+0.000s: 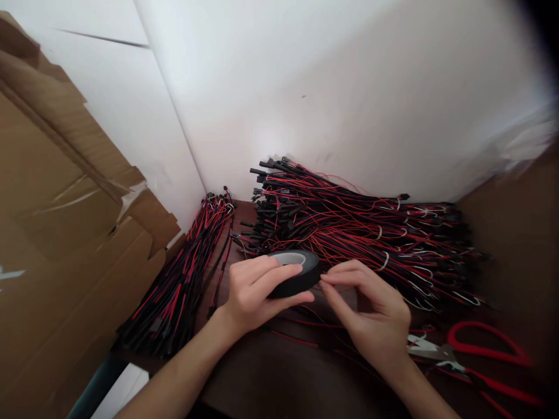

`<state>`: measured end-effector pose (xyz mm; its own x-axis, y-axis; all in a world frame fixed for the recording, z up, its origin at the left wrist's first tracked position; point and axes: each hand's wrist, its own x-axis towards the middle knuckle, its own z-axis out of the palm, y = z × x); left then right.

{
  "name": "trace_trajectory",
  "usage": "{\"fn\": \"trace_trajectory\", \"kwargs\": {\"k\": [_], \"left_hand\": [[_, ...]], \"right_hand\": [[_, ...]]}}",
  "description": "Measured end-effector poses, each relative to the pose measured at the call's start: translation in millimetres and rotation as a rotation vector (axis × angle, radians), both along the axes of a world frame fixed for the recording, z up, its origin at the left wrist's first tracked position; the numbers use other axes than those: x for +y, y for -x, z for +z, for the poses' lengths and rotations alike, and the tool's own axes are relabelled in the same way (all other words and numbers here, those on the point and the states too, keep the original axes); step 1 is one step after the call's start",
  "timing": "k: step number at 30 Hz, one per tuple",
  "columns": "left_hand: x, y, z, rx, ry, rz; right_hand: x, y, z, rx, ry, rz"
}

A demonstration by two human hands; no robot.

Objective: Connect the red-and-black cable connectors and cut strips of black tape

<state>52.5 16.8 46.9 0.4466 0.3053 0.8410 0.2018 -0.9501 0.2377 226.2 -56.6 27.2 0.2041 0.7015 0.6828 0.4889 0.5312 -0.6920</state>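
A roll of black electrical tape (pixel 311 278) with a pale core is gripped in my left hand (pixel 257 288), the fingers reaching through and around its ring. Close against the roll's right edge, my right hand (pixel 371 311) pinches with thumb and forefinger. What lies between those fingertips is too small to make out; it may be the tape's end. Below both hands, a few thin red and black wires (pixel 301 340) lie across the dark table (pixel 262 378).
A large pile of bundled red and black cables (pixel 332 227) lies behind my hands against the white wall (pixel 332 105). More cables (pixel 179 285) lie at the left beside a cardboard box (pixel 65 233). Red-handled scissors (pixel 480 349) rest open at the right.
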Motion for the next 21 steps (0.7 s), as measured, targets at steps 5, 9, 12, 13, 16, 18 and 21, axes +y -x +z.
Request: {"fn": "trace_trajectory", "kwargs": {"k": [5,9,12,13,16,18,21], "left_hand": [[0.2,0.0,0.0,0.012,0.054,-0.014],[0.1,-0.3,1.2,0.054,0.008,-0.007],[0.4,-2.0,2.4,0.061,-0.035,-0.013],[0.6,-2.8,2.6,0.059,-0.049,-0.015],[1.3,-5.5,1.9,0.036,-0.097,-0.021],[1.6,-6.6,0.7,0.021,-0.119,-0.023],[1.7,-7.2,-1.0,0.034,-0.123,-0.018]], "right_hand": [[0.9,0.2,1.4,0.115,0.098,0.04],[3.3,0.7,2.9,0.249,0.158,0.0],[5.0,-0.1,0.2,0.308,0.214,-0.033],[5.3,-0.4,-1.3,0.319,0.237,-0.042],[5.6,-1.2,-5.2,0.352,0.316,-0.05],[5.6,-1.4,-6.1,0.379,0.355,-0.035],[5.4,-1.4,-5.6,0.399,0.363,-0.013]]}}
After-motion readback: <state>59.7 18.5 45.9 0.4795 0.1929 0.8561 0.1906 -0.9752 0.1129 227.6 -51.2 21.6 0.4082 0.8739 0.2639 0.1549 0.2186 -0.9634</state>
